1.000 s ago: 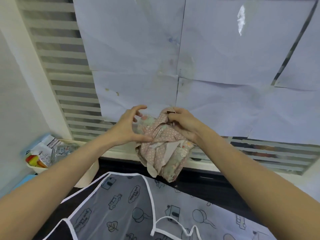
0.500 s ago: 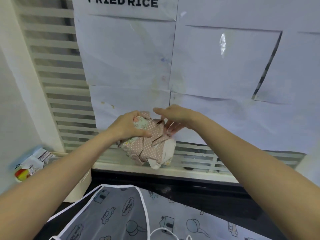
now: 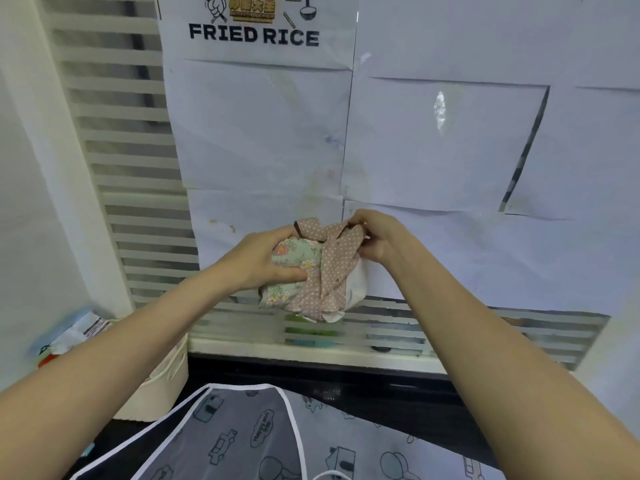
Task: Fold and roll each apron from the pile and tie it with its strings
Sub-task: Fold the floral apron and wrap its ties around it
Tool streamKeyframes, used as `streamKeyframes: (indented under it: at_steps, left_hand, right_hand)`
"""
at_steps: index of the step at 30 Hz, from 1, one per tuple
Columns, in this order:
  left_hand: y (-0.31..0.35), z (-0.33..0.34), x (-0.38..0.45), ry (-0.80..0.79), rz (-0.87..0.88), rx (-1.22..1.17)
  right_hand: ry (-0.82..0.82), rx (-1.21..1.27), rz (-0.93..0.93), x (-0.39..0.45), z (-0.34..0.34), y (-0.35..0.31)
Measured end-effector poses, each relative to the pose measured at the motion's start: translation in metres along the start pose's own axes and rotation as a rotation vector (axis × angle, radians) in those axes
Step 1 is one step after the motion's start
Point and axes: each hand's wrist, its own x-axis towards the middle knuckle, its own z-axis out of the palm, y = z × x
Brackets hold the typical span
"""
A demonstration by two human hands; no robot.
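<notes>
Tying off the rolled floral apron, held up in front of the papered wall.

The rolled bundle of green floral and pink polka-dot fabric (image 3: 304,271) sits in the air between your hands, above the white window ledge (image 3: 311,351) and not touching it. Your left hand (image 3: 258,259) wraps round its floral end, fingers curled tight on the cloth; your right hand (image 3: 375,237) pinches the pink dotted strings (image 3: 341,247) at the top, where a loop stands up. Keep the left hand squeezing so the roll does not slacken, and draw the strings snug across the middle, not near an end where they could slip off. The next apron, grey with white trim and cartoon prints (image 3: 249,438), lies flat on the dark counter (image 3: 398,396) below, beside a white basket (image 3: 162,382).
</notes>
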Motion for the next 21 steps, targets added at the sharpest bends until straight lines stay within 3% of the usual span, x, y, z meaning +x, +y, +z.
streamKeyframes:
  at_steps: [2,6,10,14,17,21]
  left_hand:
    - [-0.001,-0.004,0.005,-0.028,0.019,0.067]
    - [-0.011,-0.003,0.005,-0.093,0.034,0.358]
    - [-0.009,-0.008,0.006,0.032,0.090,0.408]
    - [0.009,-0.026,0.016,0.119,0.174,0.427]
    - [0.021,-0.036,0.022,0.166,0.163,0.363]
    - [0.032,-0.057,0.028,0.133,0.106,0.144]
  right_hand:
    - [-0.063,-0.231,-0.083,-0.006,0.001,-0.009]
    - [-0.178,-0.956,-0.258,-0.023,0.010,-0.032]
    - [-0.253,-1.286,-0.277,-0.033,0.032,-0.034]
    - [-0.223,-1.140,-0.306,-0.031,0.045,-0.033]
    - [-0.082,-0.846,-0.409,-0.030,0.050,-0.048]
    - [-0.033,-0.411,-0.197,-0.034,0.038,-0.078]
